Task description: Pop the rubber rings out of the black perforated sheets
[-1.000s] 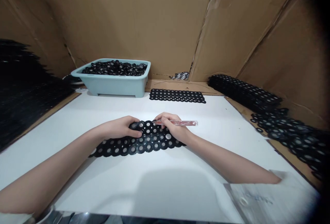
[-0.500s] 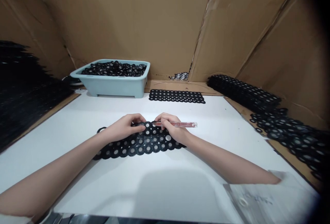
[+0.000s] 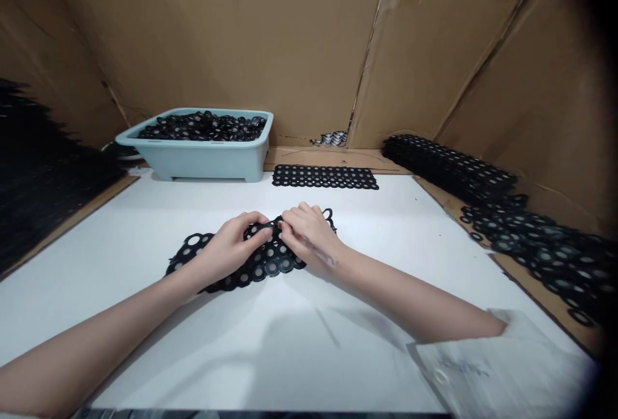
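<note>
We have a black sheet of joined rings (image 3: 273, 253) in front of us, lying on the middle of the white surface (image 3: 381, 245), part of it hidden under our hands. Our left hand (image 3: 235, 244) grips its far edge between thumb and fingers; our right hand (image 3: 311, 229) pinches the same edge just beside it. Against the right palm lies a slender clear tool (image 3: 318, 253) — blurred, so we cannot tell how firmly it is held. Beyond, we see a second sheet (image 3: 326, 177) lying flat near the back, and to its left a pale blue bin (image 3: 207, 160) heaped with black rings (image 3: 205, 126). On our right are a stack of sheets (image 3: 449, 165) and a loose pile of ring pieces (image 3: 545, 251); a dark stack (image 3: 43, 174) rises at our far left — its details too dim to tell.
</note>
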`<state>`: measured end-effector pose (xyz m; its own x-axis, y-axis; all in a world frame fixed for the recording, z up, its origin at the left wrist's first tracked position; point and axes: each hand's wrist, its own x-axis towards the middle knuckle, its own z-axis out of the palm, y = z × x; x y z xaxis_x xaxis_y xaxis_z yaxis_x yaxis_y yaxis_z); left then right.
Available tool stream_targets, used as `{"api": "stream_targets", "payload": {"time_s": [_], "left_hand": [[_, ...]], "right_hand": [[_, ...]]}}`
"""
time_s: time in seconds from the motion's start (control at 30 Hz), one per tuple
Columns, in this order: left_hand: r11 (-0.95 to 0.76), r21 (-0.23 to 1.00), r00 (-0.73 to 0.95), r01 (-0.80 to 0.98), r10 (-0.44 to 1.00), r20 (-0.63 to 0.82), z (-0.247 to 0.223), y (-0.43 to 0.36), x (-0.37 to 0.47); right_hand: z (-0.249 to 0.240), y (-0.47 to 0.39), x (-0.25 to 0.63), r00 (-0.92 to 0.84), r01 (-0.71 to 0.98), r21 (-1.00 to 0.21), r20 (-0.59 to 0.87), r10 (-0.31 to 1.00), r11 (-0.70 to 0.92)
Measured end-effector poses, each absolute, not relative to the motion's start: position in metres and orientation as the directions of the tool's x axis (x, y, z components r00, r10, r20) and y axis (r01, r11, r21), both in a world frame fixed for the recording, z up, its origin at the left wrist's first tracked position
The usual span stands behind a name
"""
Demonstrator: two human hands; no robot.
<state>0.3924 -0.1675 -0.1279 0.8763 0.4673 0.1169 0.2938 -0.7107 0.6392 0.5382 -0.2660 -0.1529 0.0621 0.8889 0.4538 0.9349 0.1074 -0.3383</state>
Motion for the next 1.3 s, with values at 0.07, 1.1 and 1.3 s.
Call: {"api": "stream_targets", "payload": {"time_s": [0.07, 1.1, 1.3], "left_hand": [[-0.720, 0.623, 0.888, 0.307, 0.452, 0.085, -0.130, -0.165, 0.392], [-0.600, 0.636, 0.831, 0.486, 0.543, -0.122, -0.134, -0.172, 0.393], [-0.716, 0.548, 0.872, 0.433, 0.487, -0.054, -0.130, -0.167, 0.390]], "right_hand": [[-0.151, -0.266, 0.546, 0.133, 0.859, -0.506, 0.360, 0.923, 0.074], [-0.162, -0.268, 0.538, 0.005, 0.941, -0.314, 0.394, 0.919, 0.129], [-0.153, -0.268, 0.539, 0.086, 0.904, -0.420, 0.363, 0.928, 0.080]]}}
